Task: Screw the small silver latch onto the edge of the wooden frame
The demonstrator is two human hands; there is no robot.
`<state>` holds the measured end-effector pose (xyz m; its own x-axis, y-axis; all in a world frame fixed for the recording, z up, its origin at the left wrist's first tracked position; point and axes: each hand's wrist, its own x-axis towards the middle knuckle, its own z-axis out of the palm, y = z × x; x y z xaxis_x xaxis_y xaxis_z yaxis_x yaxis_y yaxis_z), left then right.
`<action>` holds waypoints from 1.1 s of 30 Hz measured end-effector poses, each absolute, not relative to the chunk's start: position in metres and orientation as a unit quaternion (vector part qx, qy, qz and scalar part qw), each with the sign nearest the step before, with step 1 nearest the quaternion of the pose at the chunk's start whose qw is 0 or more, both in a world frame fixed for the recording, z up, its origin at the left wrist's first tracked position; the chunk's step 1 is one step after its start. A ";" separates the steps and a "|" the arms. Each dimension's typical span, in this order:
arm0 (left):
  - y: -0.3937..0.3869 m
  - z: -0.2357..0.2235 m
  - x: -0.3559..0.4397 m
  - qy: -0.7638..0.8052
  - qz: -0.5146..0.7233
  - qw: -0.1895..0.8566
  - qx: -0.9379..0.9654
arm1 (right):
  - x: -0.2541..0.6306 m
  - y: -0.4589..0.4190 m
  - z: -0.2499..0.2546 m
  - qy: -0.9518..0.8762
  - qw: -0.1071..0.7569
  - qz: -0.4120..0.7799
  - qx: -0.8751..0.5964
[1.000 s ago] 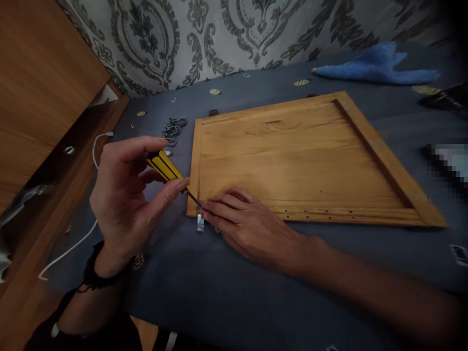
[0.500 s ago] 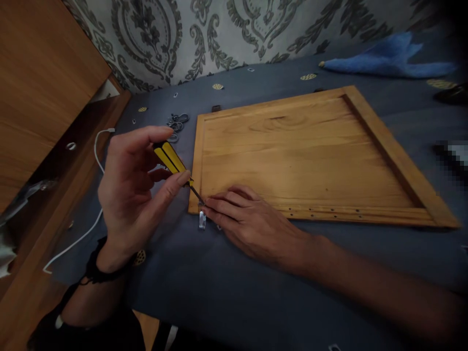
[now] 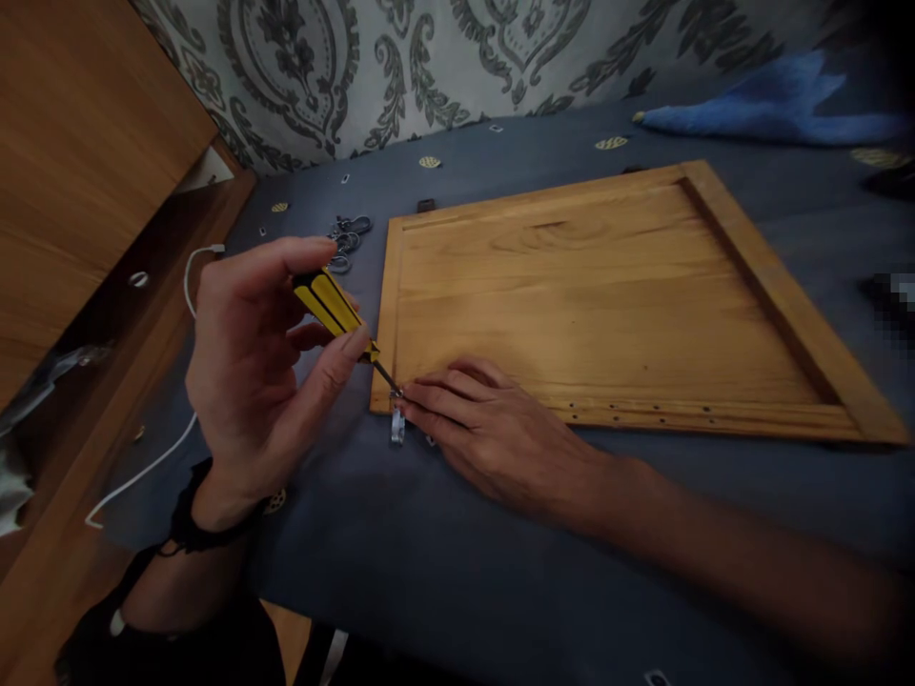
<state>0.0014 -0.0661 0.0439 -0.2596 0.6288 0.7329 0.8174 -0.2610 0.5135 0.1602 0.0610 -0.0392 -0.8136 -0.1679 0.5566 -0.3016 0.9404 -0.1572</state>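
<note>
My left hand [image 3: 261, 367] is closed round a yellow-and-black screwdriver [image 3: 335, 312], thumb and fingers pinching the handle. The thin shaft slants down to the near left corner of a wooden panel [image 3: 586, 286] lying flat on a dark blue cloth. My right hand [image 3: 493, 429] rests on that same corner, fingers pressed together at the screwdriver tip. Just below the fingertips a small silver metal bracket [image 3: 396, 427] hangs off the panel's edge. What the fingertips pinch is too small to make out.
A bunch of metal rings and clips [image 3: 346, 238] lies behind the left hand. A white cable [image 3: 187, 286] runs along the wooden furniture [image 3: 78, 171] at left. A blue fluffy cloth [image 3: 772, 110] lies at the far right. Patterned wallpaper stands behind.
The view has shifted slightly. My left hand has turned a little round the screwdriver handle; the tip stays at the panel's corner. My right hand has not moved.
</note>
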 end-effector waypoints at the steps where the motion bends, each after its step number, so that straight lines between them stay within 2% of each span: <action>1: -0.066 0.043 0.002 -0.603 -0.522 0.085 -0.597 | 0.160 0.061 -0.039 -0.944 0.282 0.120 0.123; 11: -0.068 0.040 0.004 -0.623 -0.520 0.049 -0.582 | 0.160 0.061 -0.038 -0.949 0.268 0.113 0.125; 16: -0.067 0.038 0.001 -0.604 -0.506 0.091 -0.608 | 0.160 0.061 -0.038 -0.948 0.272 0.112 0.123; 21: -0.067 0.038 0.001 -0.619 -0.510 0.059 -0.595 | 0.159 0.061 -0.040 -0.944 0.284 0.115 0.121; 33: -0.064 0.038 -0.001 -0.616 -0.508 0.080 -0.597 | 0.158 0.061 -0.043 -0.940 0.301 0.109 0.118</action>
